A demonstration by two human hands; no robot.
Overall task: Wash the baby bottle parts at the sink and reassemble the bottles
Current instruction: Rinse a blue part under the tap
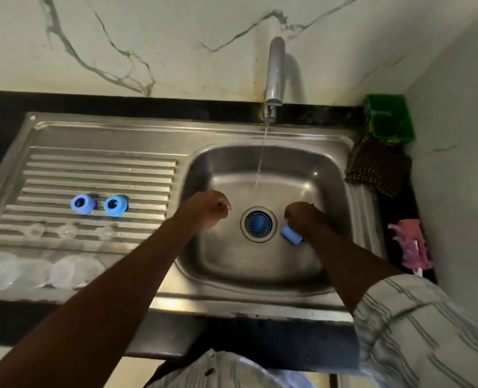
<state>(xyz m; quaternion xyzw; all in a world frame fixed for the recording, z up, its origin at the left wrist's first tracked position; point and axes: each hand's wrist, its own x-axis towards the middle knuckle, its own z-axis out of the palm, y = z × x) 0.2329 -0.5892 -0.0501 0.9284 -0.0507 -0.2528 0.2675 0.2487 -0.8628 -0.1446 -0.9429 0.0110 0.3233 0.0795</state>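
We look down on a steel sink where the tap runs a thin stream into the basin. Our right hand sits low in the basin, just right of the blue drain strainer, with its fingers curled round a blue bottle collar. Our left hand hangs over the basin's left side in a loose fist with nothing showing in it. On the ribbed drainboard to the left, a second blue collar and a third blue collar stand side by side, not touching. Small clear domed parts sit in a row nearer us, and blurred clear bottles lie along the front edge.
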